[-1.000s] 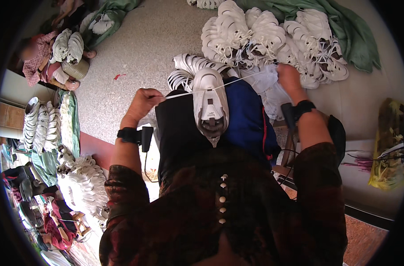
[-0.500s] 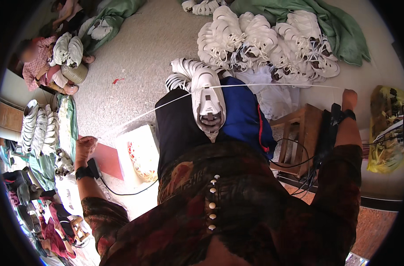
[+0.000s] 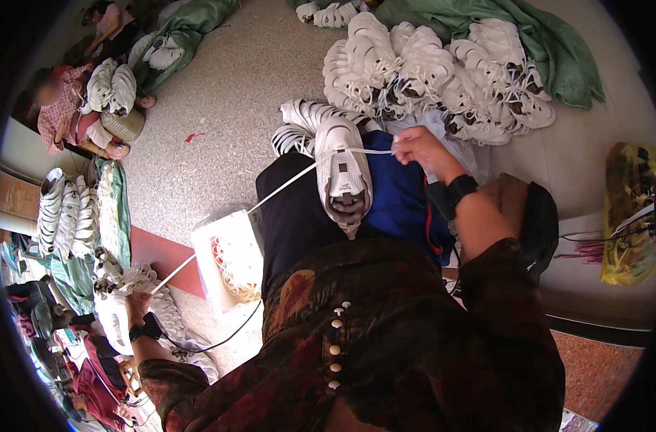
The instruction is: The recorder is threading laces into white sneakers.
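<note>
A white shoe upper (image 3: 344, 176) lies across my lap between my knees, toe pointing away from me or hidden in part by its shape; I cannot tell. A white shoelace (image 3: 284, 185) crosses it and stretches off to both sides. Just right of the upper, my right hand (image 3: 423, 150) pinches one end of the lace close to my knee. Far out to the left and lower, my left hand (image 3: 137, 307) is closed on the other length, which runs taut down to it. More white uppers (image 3: 306, 115) sit stacked just beyond my knees.
Large heaps of white uppers (image 3: 385, 57) lie ahead beside green sacking (image 3: 558, 57). A pale box of laces (image 3: 230, 270) stands left of my lap. A yellow bag (image 3: 627, 252) is at the right. Other people (image 3: 65, 108) sit at the far left.
My right hand has come in from far right to beside the upper. My left hand has dropped lower, and the lace now slants down to the left.
</note>
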Tool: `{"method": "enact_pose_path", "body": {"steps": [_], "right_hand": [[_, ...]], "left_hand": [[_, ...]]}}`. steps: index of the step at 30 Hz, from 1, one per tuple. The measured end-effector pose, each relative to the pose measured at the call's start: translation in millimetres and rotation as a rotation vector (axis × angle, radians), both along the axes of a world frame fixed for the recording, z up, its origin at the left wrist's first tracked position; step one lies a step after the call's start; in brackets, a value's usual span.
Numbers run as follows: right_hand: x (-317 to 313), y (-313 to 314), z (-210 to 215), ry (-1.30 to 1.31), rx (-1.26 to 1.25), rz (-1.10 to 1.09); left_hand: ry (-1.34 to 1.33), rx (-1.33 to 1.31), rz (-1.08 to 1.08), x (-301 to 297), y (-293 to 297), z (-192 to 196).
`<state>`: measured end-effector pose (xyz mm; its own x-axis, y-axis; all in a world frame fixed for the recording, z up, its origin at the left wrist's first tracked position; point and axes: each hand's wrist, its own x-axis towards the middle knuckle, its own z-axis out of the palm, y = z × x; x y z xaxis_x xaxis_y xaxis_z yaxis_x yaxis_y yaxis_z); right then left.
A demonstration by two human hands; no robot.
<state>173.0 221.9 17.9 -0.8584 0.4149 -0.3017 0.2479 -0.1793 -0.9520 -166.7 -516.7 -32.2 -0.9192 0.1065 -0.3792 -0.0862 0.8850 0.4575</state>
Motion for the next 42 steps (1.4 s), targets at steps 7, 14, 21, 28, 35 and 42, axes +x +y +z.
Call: {"method": "enact_pose_path", "body": {"steps": [7, 14, 21, 28, 35, 42], "right_hand": [[-68, -50, -54, 0.177, 0.127, -0.142], [-71, -52, -63, 0.150, 0.504, -0.195], [-76, -61, -59, 0.159, 0.864, -0.091], [-90, -59, -64, -0.031, 1.020, -0.071], [-77, -84, -49, -0.019, 1.049, -0.292], [-67, -98, -53, 0.085, 1.237, -0.220]], "left_hand": [[-0.231, 0.091, 0.071, 39, 40, -95], [-0.581, 0.492, 0.047, 107, 256, -68], [-0.639, 0.295, -0.208, 115, 282, -69], [-0.406, 0.398, -0.062, 116, 295, -48], [-0.296, 0.832, -0.294, 130, 413, 33], [0.260, 0.791, -0.975, 170, 534, 40]]}}
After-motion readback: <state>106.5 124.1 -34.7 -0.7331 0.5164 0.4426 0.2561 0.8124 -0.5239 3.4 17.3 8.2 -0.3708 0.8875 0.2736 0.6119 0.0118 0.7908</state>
